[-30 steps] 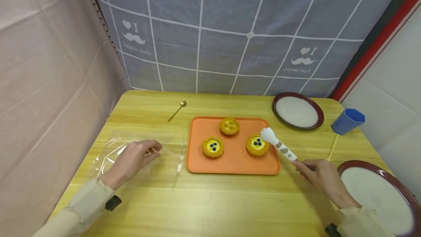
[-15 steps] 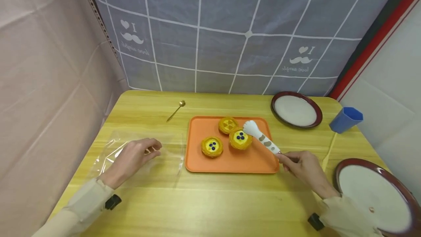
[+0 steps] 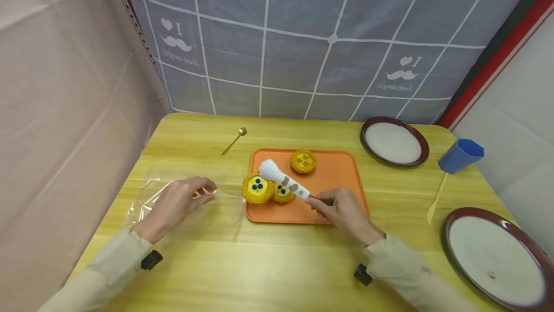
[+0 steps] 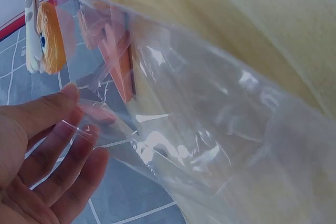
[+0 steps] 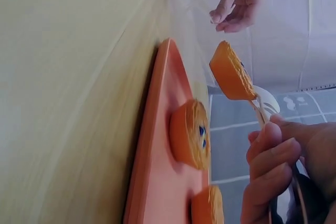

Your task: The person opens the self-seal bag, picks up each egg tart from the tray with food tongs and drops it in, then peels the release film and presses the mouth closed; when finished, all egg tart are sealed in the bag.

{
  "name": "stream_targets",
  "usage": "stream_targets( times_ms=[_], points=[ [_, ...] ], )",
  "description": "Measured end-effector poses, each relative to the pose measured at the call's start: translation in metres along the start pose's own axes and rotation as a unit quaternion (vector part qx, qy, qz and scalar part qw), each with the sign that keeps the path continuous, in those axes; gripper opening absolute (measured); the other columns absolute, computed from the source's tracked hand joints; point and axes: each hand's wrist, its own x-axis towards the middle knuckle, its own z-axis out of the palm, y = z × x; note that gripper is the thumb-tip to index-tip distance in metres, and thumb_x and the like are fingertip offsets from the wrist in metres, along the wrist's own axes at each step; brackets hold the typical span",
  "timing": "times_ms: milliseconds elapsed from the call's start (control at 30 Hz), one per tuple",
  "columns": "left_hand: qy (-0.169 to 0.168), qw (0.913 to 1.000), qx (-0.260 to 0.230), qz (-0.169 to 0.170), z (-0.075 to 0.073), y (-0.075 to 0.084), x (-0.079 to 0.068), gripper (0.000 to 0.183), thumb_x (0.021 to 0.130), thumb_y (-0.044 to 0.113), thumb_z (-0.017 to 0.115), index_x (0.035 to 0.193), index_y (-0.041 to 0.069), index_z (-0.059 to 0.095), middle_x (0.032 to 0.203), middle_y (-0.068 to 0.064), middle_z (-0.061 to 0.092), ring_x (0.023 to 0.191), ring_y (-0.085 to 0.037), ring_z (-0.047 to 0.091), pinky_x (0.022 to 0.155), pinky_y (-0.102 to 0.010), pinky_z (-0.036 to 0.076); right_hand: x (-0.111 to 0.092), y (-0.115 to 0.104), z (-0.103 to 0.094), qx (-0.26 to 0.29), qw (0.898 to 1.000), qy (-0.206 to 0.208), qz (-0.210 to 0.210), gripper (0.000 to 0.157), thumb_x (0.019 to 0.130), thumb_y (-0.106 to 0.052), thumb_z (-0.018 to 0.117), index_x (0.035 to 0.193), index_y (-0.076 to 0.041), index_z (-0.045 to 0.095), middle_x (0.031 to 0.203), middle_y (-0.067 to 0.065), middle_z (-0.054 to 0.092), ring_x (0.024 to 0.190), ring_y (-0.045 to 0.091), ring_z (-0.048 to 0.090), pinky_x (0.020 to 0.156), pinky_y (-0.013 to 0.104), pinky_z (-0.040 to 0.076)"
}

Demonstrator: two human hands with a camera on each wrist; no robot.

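My left hand (image 3: 173,208) holds the edge of a clear plastic bag (image 4: 210,124), thumb and fingers curled at its mouth; the film is lifted there. With my right hand (image 3: 344,213) I grip tongs (image 3: 283,181) that have a white, brown-spotted cat-paw arm. They clamp a tart with blue berries (image 3: 255,191), held in the air over the left edge of the orange tray (image 3: 333,177), close to the bag's mouth. On the tray, a second berry tart (image 3: 283,196) is partly hidden by the tongs. Behind it sits a tart with a wedge pattern (image 3: 303,162).
A small gold spoon (image 3: 234,141) lies behind the bag. At the right stand two brown-rimmed white plates (image 3: 391,143), a blue cup (image 3: 460,156) and a pale yellow utensil (image 3: 437,201). A grey grid cloth (image 3: 298,62) hangs behind the table.
My right hand has carried the tongs and the berry tart leftward from the tray's right side to its left edge, off the tray surface. The left hand has stayed at the bag.
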Motion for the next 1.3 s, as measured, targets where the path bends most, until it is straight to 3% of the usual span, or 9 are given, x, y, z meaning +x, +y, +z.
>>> stream_targets(
  times_ms=[167, 367, 633, 1067, 1300],
  points=[
    [-0.001, 1.0, -0.002, -0.008, 0.0, 0.001, -0.002, 0.016, 0.074, 0.023, 0.072, 0.088, 0.017, 0.067, 0.086, 0.007, 0.069, 0.069, -0.005, 0.062, 0.06, -0.022, 0.053, 0.009, -0.008, 0.013, 0.011, 1.0, -0.013, 0.014, 0.035, 0.08, -0.048, 0.058, 0.07, -0.017, 0.069, 0.054, 0.004, 0.06, 0.039, 0.003, 0.035, 0.033, 0.017, 0.025],
    [0.009, 0.9999, -0.006, 0.01, 0.002, -0.001, 0.0, 0.016, 0.074, 0.021, 0.072, 0.089, 0.018, 0.067, 0.087, 0.006, 0.069, 0.069, -0.005, 0.062, 0.059, -0.023, 0.054, 0.015, -0.007, 0.026, 0.035, 0.999, -0.025, 0.015, 0.034, 0.08, -0.047, 0.059, 0.069, -0.016, 0.07, 0.053, 0.001, 0.06, 0.04, 0.002, 0.035, 0.035, 0.016, 0.023],
    [0.007, 0.9997, -0.017, 0.016, 0.002, 0.001, 0.001, 0.018, 0.073, 0.021, 0.072, 0.09, 0.016, 0.067, 0.088, 0.006, 0.069, 0.069, -0.004, 0.061, 0.06, -0.021, 0.053, 0.017, -0.015, 0.039, 0.079, 0.994, -0.061, 0.035, 0.029, 0.08, -0.042, 0.061, 0.072, -0.015, 0.07, 0.055, 0.001, 0.061, 0.042, 0.005, 0.041, 0.034, 0.016, 0.031],
    [0.016, 0.9983, -0.044, 0.035, 0.004, 0.006, 0.001, 0.017, 0.073, 0.016, 0.072, 0.09, 0.015, 0.066, 0.089, 0.007, 0.067, 0.07, -0.002, 0.06, 0.06, -0.017, 0.053, 0.02, -0.026, 0.064, 0.093, 0.989, -0.116, -0.006, 0.03, 0.083, -0.038, 0.059, 0.075, -0.011, 0.071, 0.056, 0.011, 0.062, 0.038, 0.006, 0.043, 0.032, 0.014, 0.034],
    [0.027, 0.9968, -0.053, 0.052, 0.005, 0.009, 0.005, 0.017, 0.073, 0.014, 0.072, 0.088, 0.016, 0.066, 0.088, 0.007, 0.067, 0.069, -0.002, 0.059, 0.06, -0.018, 0.052, 0.027, -0.032, 0.073, 0.075, 0.988, -0.134, -0.033, 0.03, 0.083, -0.038, 0.059, 0.08, -0.011, 0.072, 0.056, 0.007, 0.063, 0.038, 0.006, 0.044, 0.032, 0.014, 0.034]
  ],
)
